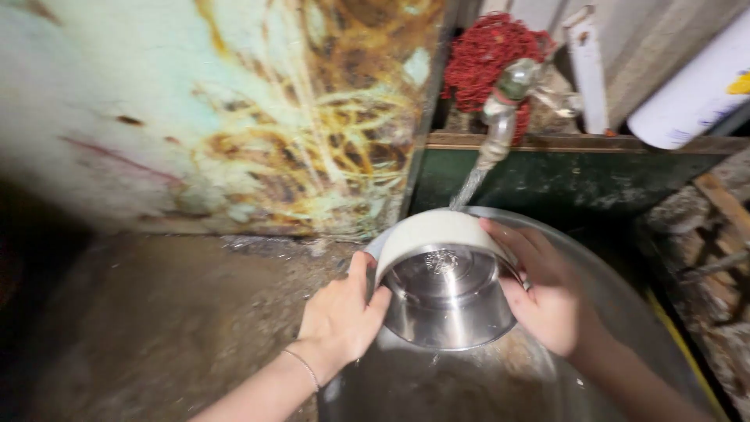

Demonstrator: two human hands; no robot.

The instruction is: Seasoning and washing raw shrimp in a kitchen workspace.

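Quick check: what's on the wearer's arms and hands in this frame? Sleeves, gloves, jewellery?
Both forearms are bare: no sleeves show and no gloves. The left hand has a thin, pale, bead-like bracelet around the wrist. The right hand shows no rings, watch or band; its wrist is partly blurred.

I see both forearms bare, no sleeves reaching into view. My left hand has a thin silvery chain bracelet round the wrist. My right hand wears nothing, and no rings show on either.
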